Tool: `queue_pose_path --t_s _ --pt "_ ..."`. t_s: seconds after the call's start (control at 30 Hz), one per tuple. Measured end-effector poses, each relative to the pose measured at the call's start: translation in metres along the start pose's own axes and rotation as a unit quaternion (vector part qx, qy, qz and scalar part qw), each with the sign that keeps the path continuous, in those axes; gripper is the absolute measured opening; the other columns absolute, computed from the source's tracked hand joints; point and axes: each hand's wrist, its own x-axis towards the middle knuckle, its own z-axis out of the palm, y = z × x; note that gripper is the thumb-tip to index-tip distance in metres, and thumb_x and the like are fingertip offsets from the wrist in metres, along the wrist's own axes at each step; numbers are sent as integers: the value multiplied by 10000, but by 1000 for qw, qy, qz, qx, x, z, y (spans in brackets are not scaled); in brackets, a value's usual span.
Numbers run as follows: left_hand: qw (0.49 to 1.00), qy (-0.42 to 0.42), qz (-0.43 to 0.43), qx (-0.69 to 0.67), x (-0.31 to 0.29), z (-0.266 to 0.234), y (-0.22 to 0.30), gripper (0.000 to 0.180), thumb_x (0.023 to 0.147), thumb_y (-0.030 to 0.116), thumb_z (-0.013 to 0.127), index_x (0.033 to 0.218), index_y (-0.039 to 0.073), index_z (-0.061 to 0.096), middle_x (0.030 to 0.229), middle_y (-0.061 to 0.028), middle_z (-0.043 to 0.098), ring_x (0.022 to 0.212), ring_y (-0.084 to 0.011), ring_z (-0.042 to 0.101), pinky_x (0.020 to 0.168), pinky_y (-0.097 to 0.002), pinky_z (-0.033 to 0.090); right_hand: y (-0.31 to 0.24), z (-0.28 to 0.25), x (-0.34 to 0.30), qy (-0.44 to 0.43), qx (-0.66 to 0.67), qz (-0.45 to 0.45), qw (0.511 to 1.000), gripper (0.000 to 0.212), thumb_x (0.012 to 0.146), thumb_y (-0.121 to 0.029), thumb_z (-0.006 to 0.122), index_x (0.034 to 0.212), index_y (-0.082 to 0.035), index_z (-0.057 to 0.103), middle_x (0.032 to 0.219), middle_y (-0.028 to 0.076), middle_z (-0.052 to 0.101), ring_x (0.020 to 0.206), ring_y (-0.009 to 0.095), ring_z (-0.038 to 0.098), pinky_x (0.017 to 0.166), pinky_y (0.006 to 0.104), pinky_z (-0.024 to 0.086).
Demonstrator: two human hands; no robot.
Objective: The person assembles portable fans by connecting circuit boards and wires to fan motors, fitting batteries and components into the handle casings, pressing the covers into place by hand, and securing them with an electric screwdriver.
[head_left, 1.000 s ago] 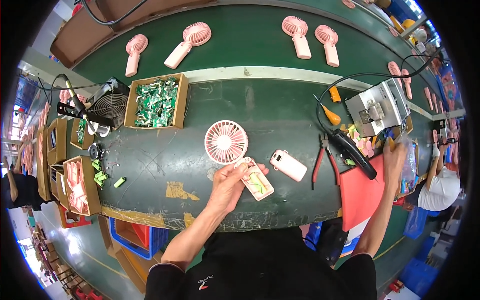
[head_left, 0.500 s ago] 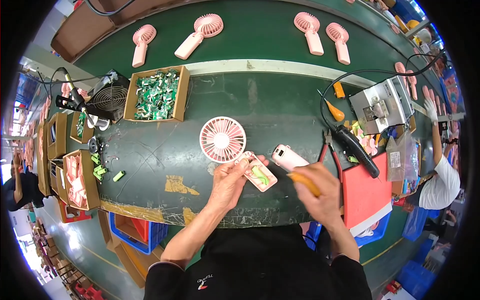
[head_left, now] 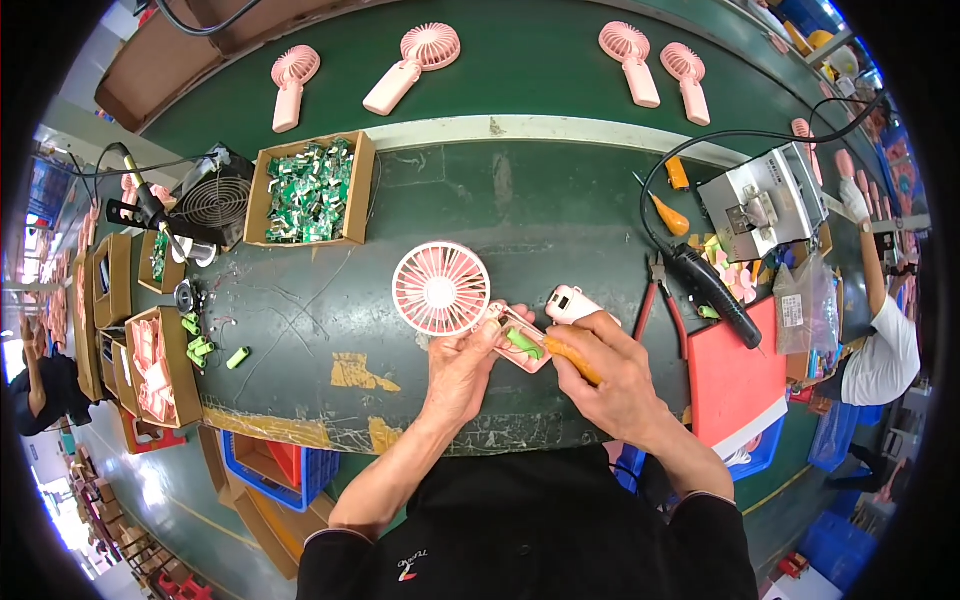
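Note:
My left hand point(head_left: 462, 372) is closed around the handle of a pink handheld fan point(head_left: 441, 288), its round grille pointing away from me. The handle's shell lies open, with a green cell point(head_left: 523, 344) visible inside. Close against that opening, my right hand point(head_left: 612, 372) grips an orange-handled tool point(head_left: 575, 358); its working tip cannot be made out. Just beyond my right fingers lies a pale pink handle cover point(head_left: 568, 303) with a small dark window, partly hidden by the hand.
Left of me stand a carton of green circuit boards point(head_left: 312, 192), a box of pink shells point(head_left: 155, 365) and loose green cells point(head_left: 238, 357). To the right lie red-handled pliers point(head_left: 652, 300), a black-handled corded tool point(head_left: 715, 295), another orange-handled tool point(head_left: 671, 214) and a red pad point(head_left: 735, 370). Finished-looking fans point(head_left: 430, 47) line the far belt.
My right hand has swung left with the orange-handled tool, from beside the cover onto the open fan handle. The fans on the far belt have shifted slightly right.

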Motion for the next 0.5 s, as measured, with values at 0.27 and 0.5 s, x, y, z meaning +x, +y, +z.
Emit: queue_pose_path --t_s 0.27,0.5 --pt "1000 9 -5 -11 -1 0 1 345 956 216 589 1205 -20 550 1186 -201 616 1127 -337 600 981 -481 482 0 11 -8 23 -81 -48 995 319 722 60 704 1027 -23 661 950 90 592 752 236 644 598 317 518" --pt "1000 12 -11 -14 -1 0 2 368 950 239 601 1208 -19 553 1187 -206 613 1133 -342 596 993 -478 479 7 26 -19 88 -89 -72 990 306 718 68 701 1009 -18 666 919 93 582 716 216 625 576 311 503"
